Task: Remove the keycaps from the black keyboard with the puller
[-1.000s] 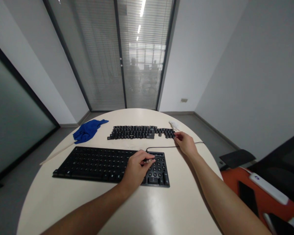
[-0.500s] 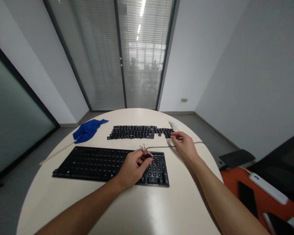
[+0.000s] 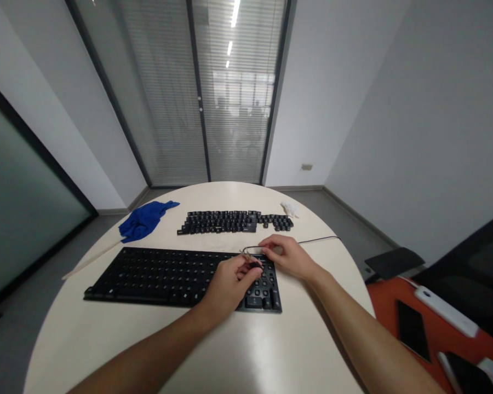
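A black keyboard (image 3: 156,273) lies on a round, pale table (image 3: 267,350). Over its right end, the left hand (image 3: 228,282) grips a small, dark wire-pronged tool (image 3: 255,265). Just beyond, the right hand (image 3: 288,257) curls near the cable (image 3: 318,239); whether its fingertips hold anything, I cannot tell. Good handling probably calls for a light pinch, prongs square to the keys. Farther back sit rows of loose keycaps (image 3: 222,221).
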A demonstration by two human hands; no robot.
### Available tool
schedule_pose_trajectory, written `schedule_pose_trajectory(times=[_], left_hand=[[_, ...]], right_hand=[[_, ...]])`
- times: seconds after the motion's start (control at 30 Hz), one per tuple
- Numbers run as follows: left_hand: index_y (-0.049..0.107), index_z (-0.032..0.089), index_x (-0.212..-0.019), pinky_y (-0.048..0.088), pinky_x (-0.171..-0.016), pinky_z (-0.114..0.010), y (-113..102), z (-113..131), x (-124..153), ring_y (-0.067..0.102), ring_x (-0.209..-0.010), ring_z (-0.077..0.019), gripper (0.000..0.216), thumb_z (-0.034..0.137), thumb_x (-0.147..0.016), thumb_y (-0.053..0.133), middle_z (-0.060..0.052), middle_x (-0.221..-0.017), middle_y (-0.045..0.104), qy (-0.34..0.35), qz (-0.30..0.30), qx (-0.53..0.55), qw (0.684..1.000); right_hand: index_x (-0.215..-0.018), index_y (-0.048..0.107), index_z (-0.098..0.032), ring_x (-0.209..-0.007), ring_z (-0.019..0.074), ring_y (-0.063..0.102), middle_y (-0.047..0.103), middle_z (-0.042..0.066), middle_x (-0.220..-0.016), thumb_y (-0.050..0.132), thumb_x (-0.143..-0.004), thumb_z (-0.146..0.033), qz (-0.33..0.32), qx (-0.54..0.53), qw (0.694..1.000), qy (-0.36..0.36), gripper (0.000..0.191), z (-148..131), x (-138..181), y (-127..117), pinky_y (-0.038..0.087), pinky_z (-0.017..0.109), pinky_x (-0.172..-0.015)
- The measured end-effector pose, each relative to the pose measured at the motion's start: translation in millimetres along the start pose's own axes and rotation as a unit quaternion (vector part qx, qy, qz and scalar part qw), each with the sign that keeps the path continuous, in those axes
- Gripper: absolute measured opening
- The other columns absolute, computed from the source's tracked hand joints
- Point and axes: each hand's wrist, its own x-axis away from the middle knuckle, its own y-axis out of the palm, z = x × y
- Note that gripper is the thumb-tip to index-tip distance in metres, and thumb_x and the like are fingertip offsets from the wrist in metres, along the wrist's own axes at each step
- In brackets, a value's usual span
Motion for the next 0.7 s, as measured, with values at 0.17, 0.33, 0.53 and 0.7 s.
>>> schedule_pose_trajectory(times=[0.17, 0.33, 0.53, 0.7], left_hand=[[0.065, 0.015, -0.102, 0.056, -0.069, -0.027, 9.4, -10.5, -9.5, 0.072, -0.077, -0.0185, 0.022, 0.026, -0.084, 0.064, -0.007, -0.09, 0.073, -0.024, -0.01, 0.005, 1.0], [0.064, 0.015, -0.106, 0.053, -0.064, -0.025, 12.8, -8.9, -18.1, 0.071, -0.072, -0.0175, 0.023, 0.024, -0.085, 0.062, -0.005, -0.085, 0.07, -0.038, -0.039, -0.011, 0.998], [0.064, 0.015, -0.09, 0.049, -0.061, -0.024, 18.3, 6.5, -28.2, 0.068, -0.066, -0.0172, 0.009, 0.021, -0.084, 0.062, -0.002, -0.071, 0.066, -0.027, -0.085, -0.067, 0.994], [0.066, 0.016, -0.089, 0.047, -0.063, -0.025, 22.8, 14.7, -25.9, 0.066, -0.066, -0.0165, 0.007, 0.02, -0.084, 0.062, -0.003, -0.072, 0.07, -0.006, -0.113, -0.117, 0.987]], right_hand=[[-0.099, 0.072, -0.017, -0.083, 0.0195, 0.067, 0.075, 0.007, -0.093, 0.059, -0.09, -0.03, -0.029, -0.02, 0.999, 0.015, 0.021, -2.7, 0.0, 0.0, 0.051, 0.031, -0.077], [-0.097, 0.072, -0.017, -0.084, 0.0183, 0.067, 0.074, 0.006, -0.092, 0.059, -0.089, -0.026, -0.041, -0.041, 0.998, 0.011, 0.018, -2.2, -0.6, 0.4, 0.05, 0.029, -0.078], [-0.09, 0.071, -0.015, -0.077, 0.0166, 0.064, 0.071, 0.004, -0.083, 0.062, -0.08, -0.015, -0.06, -0.066, 0.996, 0.011, 0.014, 1.2, 1.0, 0.2, 0.048, 0.025, -0.069], [-0.095, 0.072, -0.015, -0.078, 0.0171, 0.065, 0.073, 0.005, -0.087, 0.064, -0.079, -0.018, -0.061, -0.078, 0.995, 0.027, 0.017, 0.4, 1.5, -1.2, 0.049, 0.025, -0.07]])
